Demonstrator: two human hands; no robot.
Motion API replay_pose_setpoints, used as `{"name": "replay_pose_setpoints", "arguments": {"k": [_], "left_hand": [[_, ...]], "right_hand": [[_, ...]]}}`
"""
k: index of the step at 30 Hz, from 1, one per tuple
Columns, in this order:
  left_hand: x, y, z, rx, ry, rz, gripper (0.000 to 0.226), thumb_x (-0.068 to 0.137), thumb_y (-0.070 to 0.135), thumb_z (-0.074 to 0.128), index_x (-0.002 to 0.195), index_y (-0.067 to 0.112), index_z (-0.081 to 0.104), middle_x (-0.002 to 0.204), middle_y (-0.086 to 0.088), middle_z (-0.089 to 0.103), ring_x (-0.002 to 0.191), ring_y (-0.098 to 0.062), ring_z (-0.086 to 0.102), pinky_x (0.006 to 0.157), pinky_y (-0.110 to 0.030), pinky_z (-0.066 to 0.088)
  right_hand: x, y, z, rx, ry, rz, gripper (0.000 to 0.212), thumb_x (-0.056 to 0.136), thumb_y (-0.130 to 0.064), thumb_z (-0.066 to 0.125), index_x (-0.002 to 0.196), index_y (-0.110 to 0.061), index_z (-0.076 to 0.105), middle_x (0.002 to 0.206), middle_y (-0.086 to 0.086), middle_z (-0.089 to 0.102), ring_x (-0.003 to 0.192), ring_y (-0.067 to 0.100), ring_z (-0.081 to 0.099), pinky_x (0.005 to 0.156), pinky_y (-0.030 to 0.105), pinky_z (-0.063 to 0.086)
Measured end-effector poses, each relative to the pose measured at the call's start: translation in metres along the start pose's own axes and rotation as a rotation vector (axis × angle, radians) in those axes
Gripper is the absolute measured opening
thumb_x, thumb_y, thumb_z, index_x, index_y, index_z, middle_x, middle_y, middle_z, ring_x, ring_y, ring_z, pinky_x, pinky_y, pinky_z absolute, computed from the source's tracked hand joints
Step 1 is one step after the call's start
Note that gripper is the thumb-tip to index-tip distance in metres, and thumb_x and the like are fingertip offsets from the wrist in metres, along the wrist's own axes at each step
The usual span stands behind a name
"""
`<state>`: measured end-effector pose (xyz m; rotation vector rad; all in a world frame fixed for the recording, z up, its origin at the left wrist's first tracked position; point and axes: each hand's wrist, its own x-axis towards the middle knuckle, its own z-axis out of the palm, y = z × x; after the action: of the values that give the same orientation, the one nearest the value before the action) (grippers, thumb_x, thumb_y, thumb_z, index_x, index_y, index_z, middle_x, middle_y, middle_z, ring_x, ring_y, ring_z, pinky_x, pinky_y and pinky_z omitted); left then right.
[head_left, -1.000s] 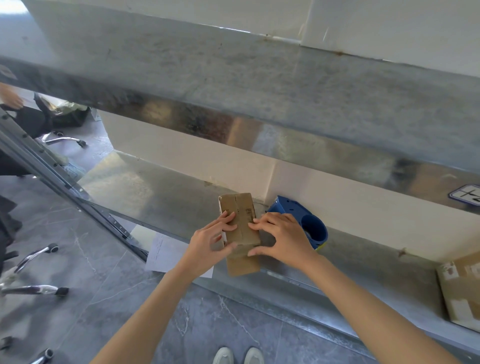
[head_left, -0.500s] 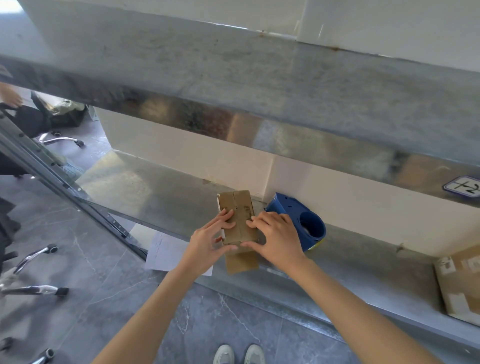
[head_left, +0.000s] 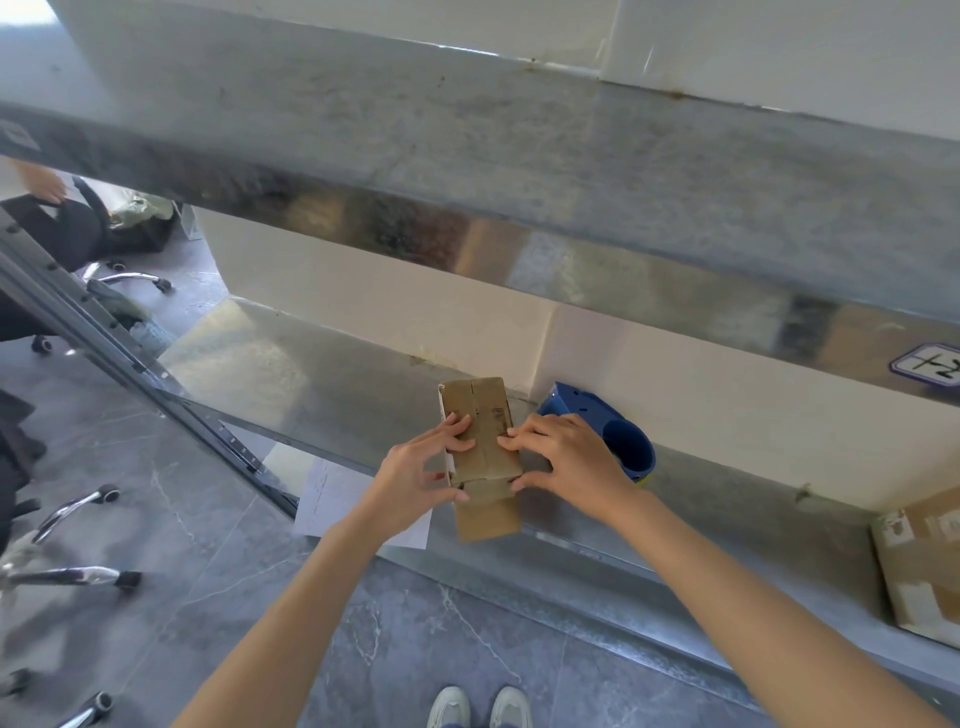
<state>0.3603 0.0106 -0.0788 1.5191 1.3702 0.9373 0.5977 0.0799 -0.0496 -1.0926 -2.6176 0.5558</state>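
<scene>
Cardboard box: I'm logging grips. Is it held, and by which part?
Yes: the left hand grips the cardboard box by its left edge, the right hand by its right edge.

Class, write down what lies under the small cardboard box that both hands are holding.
The cardboard box rests on the metal shelf, its near flap reaching the shelf's front edge. The left hand and right hand hold its sides. Its underside is hidden.

Cardboard boxes: two. Small box (head_left: 478, 405) between hands, bigger box (head_left: 919, 566) at shelf's right end.
Hands: two, left hand (head_left: 410, 483) and right hand (head_left: 576, 462).
Blue tape dispenser (head_left: 623, 441): one.
Metal shelves: two, upper shelf (head_left: 519, 156) and lower shelf (head_left: 311, 374).
Paper sheet (head_left: 332, 499): one.
Label (head_left: 927, 365): one.
Shoes (head_left: 451, 707): two.
Office chairs at left: count unclear.
</scene>
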Motion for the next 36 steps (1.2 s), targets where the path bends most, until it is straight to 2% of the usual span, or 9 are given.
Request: {"name": "replay_pose_setpoints", "arguments": {"k": [4, 8, 14, 19, 24, 27, 30, 33, 36], "left_hand": [[-0.001, 0.001, 0.004, 0.082, 0.055, 0.027, 0.058, 0.068, 0.015, 0.089, 0.118, 0.032, 0.064, 0.14, 0.029, 0.046, 0.14, 0.008, 0.031, 0.093, -0.021, 0.053], [-0.005, 0.001, 0.009, 0.281, 0.118, 0.115, 0.06, 0.07, 0.025, 0.088, 0.125, 0.025, 0.064, 0.144, 0.027, 0.043, 0.14, 0.009, 0.03, 0.106, -0.02, 0.04], [-0.01, 0.0, 0.003, 0.49, 0.207, 0.251, 0.061, 0.072, 0.015, 0.085, 0.128, 0.022, 0.064, 0.135, 0.004, 0.056, 0.142, -0.025, 0.033, 0.114, -0.044, 0.028], [0.013, 0.004, -0.015, 0.555, 0.294, 0.184, 0.061, 0.069, 0.022, 0.087, 0.126, 0.023, 0.064, 0.138, -0.005, 0.048, 0.138, -0.032, 0.034, 0.112, -0.057, 0.03], [0.013, -0.005, -0.019, 0.44, 0.298, 0.093, 0.068, 0.064, 0.034, 0.091, 0.125, 0.028, 0.062, 0.141, 0.011, 0.041, 0.127, -0.022, 0.045, 0.102, -0.04, 0.043], [0.004, -0.009, -0.009, 0.45, 0.4, 0.088, 0.062, 0.064, 0.041, 0.089, 0.119, 0.036, 0.06, 0.136, 0.013, 0.04, 0.12, -0.018, 0.042, 0.087, -0.032, 0.045], [-0.003, -0.01, 0.001, 0.454, 0.468, 0.076, 0.059, 0.066, 0.047, 0.085, 0.117, 0.035, 0.059, 0.13, 0.012, 0.037, 0.114, -0.018, 0.039, 0.079, -0.03, 0.045], [-0.002, -0.007, 0.004, 0.394, 0.468, 0.033, 0.07, 0.063, 0.049, 0.085, 0.123, 0.027, 0.055, 0.127, 0.012, 0.031, 0.119, -0.018, 0.036, 0.087, -0.034, 0.046], [0.003, -0.008, 0.004, 0.301, 0.427, 0.053, 0.076, 0.065, 0.035, 0.09, 0.128, 0.02, 0.051, 0.146, 0.007, 0.025, 0.133, -0.01, 0.029, 0.101, -0.027, 0.041]], "right_hand": [[0.0, -0.003, 0.004, -0.011, 0.025, 0.017, 0.058, 0.074, -0.037, 0.081, 0.127, -0.018, 0.066, 0.115, -0.005, 0.065, 0.111, 0.017, 0.058, 0.097, 0.031, 0.035], [-0.001, -0.009, 0.011, -0.05, 0.053, 0.057, 0.053, 0.082, -0.024, 0.077, 0.132, -0.021, 0.062, 0.129, -0.005, 0.062, 0.119, 0.018, 0.055, 0.099, 0.032, 0.035], [0.008, -0.012, 0.003, -0.066, 0.091, 0.058, 0.053, 0.083, 0.001, 0.071, 0.13, -0.022, 0.063, 0.137, -0.004, 0.057, 0.122, 0.021, 0.052, 0.101, 0.038, 0.039], [0.012, -0.012, 0.003, -0.077, 0.082, 0.085, 0.052, 0.091, -0.005, 0.062, 0.138, -0.026, 0.057, 0.125, -0.001, 0.05, 0.107, 0.018, 0.048, 0.089, 0.03, 0.045], [0.003, -0.018, 0.011, 0.131, 0.048, 0.199, 0.053, 0.095, -0.034, 0.055, 0.146, -0.024, 0.046, 0.137, -0.008, 0.041, 0.123, 0.013, 0.044, 0.098, 0.03, 0.045], [0.004, -0.027, 0.017, 0.182, 0.053, 0.254, 0.077, 0.089, -0.065, 0.053, 0.151, -0.02, 0.037, 0.147, -0.011, 0.033, 0.133, 0.007, 0.036, 0.106, 0.027, 0.04], [0.01, -0.034, 0.025, 0.219, 0.042, 0.296, 0.099, 0.08, -0.072, 0.06, 0.155, -0.018, 0.023, 0.159, -0.012, 0.014, 0.144, 0.008, 0.02, 0.114, 0.027, 0.03], [0.015, -0.039, 0.034, 0.241, 0.055, 0.328, 0.108, 0.077, -0.069, 0.066, 0.156, -0.018, 0.014, 0.165, -0.006, -0.005, 0.15, 0.012, 0.007, 0.118, 0.032, 0.026], [0.018, -0.041, 0.043, 0.211, 0.056, 0.326, 0.106, 0.082, -0.064, 0.062, 0.157, -0.015, 0.004, 0.165, 0.0, -0.009, 0.151, 0.018, 0.007, 0.119, 0.038, 0.027]]}}
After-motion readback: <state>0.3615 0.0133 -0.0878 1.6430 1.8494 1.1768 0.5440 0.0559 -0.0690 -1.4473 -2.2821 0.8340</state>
